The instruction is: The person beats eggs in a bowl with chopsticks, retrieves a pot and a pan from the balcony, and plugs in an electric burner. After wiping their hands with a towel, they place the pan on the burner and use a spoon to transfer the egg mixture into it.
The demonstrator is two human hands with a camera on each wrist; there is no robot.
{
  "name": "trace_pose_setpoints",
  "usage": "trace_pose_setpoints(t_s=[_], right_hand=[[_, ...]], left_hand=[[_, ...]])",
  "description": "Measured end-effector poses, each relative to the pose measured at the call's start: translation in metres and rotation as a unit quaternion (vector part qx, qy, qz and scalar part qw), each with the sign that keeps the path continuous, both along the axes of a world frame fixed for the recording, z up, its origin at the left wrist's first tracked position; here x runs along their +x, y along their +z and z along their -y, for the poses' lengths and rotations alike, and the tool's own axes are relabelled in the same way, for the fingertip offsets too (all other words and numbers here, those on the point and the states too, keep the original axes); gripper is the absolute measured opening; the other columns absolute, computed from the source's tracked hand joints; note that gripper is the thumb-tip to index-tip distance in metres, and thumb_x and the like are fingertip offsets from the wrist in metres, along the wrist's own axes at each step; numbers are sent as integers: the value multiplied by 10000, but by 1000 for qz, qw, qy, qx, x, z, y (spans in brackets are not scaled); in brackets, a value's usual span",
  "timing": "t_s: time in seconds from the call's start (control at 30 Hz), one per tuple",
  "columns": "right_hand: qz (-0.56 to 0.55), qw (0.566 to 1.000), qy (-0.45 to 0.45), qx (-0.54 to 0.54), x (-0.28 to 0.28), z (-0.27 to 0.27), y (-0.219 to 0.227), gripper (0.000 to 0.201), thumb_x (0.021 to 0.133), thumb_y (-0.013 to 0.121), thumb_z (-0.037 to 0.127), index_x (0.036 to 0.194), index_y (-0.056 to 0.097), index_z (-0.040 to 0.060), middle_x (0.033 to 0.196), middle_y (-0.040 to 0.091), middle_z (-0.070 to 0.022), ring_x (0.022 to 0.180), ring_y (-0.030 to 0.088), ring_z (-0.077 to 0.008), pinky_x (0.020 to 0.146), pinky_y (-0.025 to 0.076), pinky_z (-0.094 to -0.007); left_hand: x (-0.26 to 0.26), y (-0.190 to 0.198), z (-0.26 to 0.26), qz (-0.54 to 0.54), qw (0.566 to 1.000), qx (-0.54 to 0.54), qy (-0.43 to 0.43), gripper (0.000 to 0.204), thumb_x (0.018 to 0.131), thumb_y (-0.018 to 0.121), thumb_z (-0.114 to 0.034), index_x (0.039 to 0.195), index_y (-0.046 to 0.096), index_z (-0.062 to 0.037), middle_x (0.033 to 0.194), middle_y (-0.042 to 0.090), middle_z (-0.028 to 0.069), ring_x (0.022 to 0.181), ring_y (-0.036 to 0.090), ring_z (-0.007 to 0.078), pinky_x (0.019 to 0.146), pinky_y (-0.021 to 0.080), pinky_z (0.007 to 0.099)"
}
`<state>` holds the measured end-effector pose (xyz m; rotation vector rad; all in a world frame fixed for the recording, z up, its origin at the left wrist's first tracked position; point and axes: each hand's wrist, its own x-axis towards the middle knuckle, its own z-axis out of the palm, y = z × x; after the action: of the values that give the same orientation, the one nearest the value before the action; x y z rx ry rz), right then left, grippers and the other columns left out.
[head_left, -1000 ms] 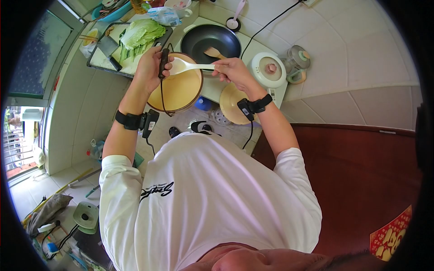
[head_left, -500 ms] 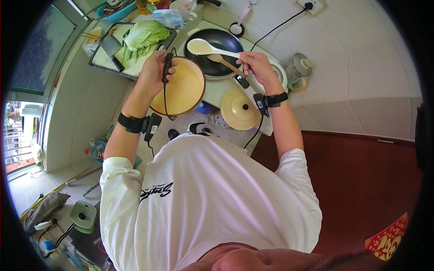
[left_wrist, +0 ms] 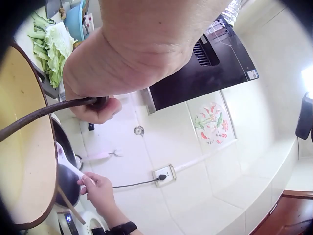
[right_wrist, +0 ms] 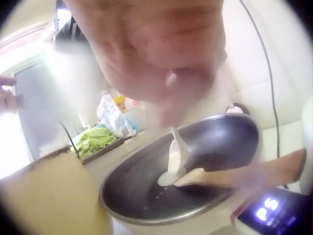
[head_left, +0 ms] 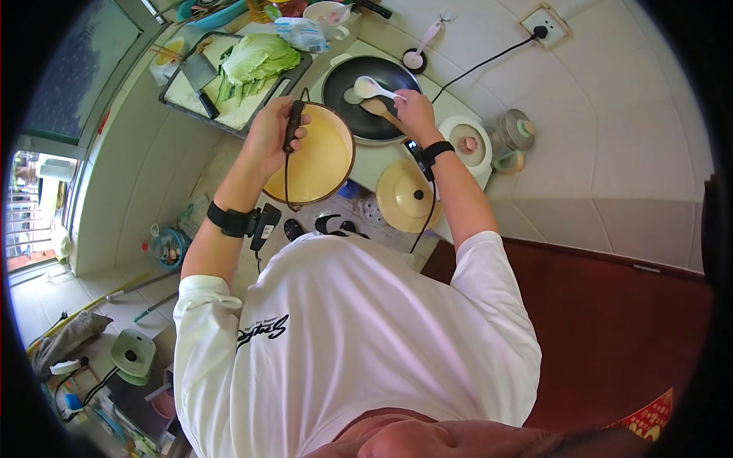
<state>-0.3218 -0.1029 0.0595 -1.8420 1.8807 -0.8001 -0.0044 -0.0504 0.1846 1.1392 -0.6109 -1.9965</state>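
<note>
My left hand (head_left: pixel 269 137) grips the dark handle (head_left: pixel 293 126) of a cream enamel pot (left_wrist: pixel 41 186) with a brown rim and pale yellow liquid inside. The pot hangs beside a black frying pan (head_left: pixel 389 70). My right hand (head_left: pixel 416 114) holds a white spoon (head_left: pixel 368 86) by its handle, tilted bowl-down over the pan. Whitish liquid (right_wrist: pixel 167 181) runs from the spoon and forms a small puddle on the pan's bottom. A wooden spatula (right_wrist: pixel 234 177) lies in the pan, its tip at that puddle, its handle over the rim.
Left of the pan, a chopping board (head_left: pixel 177 95) bears cabbage (head_left: pixel 261 61) and a cleaver (head_left: pixel 200 72). A cream lid (head_left: pixel 405 200) sits at the counter's front. A white round appliance (head_left: pixel 467 149) and a glass jar (head_left: pixel 516 130) stand right. The cooker display (right_wrist: pixel 268 209) is lit.
The spoon has gone from beside the pot's rim to over the pan and tipped down. Liquid that was in its bowl now shows in the pan. The left hand keeps its grip on the handle.
</note>
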Motion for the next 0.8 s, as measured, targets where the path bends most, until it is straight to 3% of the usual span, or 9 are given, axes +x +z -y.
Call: trace_pose_setpoints(t_s=[0.07,0.2,0.27,0.4,0.47,0.57,0.8], right_hand=[[-179,976,36,-123,5,-5,8,213,877,563,142,1019,652,10,786,686,-118,692,661,-290,617,508,-384],[-251,957,92,-116,3,-5,17,189,818,607,154,984,648,75,793,652,-128,748,658,-323,654,523,-423],[-351,917,130,-142,1,-10,19,246,791,616,140,1024,607,62,823,638,-104,724,659,-297,626,530,-401],[-364,910,129,-154,-7,-17,18,281,777,622,126,1043,578,49,839,638,-91,720,661,-268,605,533,-377],[-365,909,112,-168,-10,-18,14,305,763,627,126,1051,563,46,810,623,-88,716,658,-263,600,530,-373],[-359,913,108,-162,-15,-26,18,357,731,643,94,1071,546,46,800,612,-81,709,656,-267,592,527,-380],[-331,927,71,-160,-17,-30,11,395,691,652,30,1070,553,80,797,607,-76,698,652,-278,583,524,-390]], left_hand=[[0,1,-2,6,1000,0,2,315,953,435,-339,1040,546,-57,828,562,35,620,481,107,484,368,215],[-1,-1,-3,8,1000,-1,7,313,953,435,-336,1040,545,-56,830,558,34,620,477,105,486,366,214],[-2,-2,-2,6,1000,-6,3,315,951,437,-338,1041,544,-56,827,553,29,618,472,103,488,366,215],[-3,0,-4,12,1000,-3,8,315,949,442,-340,1042,542,-55,823,549,27,616,470,102,487,363,213],[-3,-1,-4,0,1000,-6,15,255,939,468,-314,959,484,-60,804,546,56,589,472,108,456,360,224],[-5,-2,-6,9,1000,-2,9,311,949,447,-339,1042,540,-57,815,551,25,614,472,103,476,354,212],[-7,-2,-10,11,1000,-2,2,303,951,444,-335,1038,537,-60,812,553,26,615,475,106,473,356,215]])
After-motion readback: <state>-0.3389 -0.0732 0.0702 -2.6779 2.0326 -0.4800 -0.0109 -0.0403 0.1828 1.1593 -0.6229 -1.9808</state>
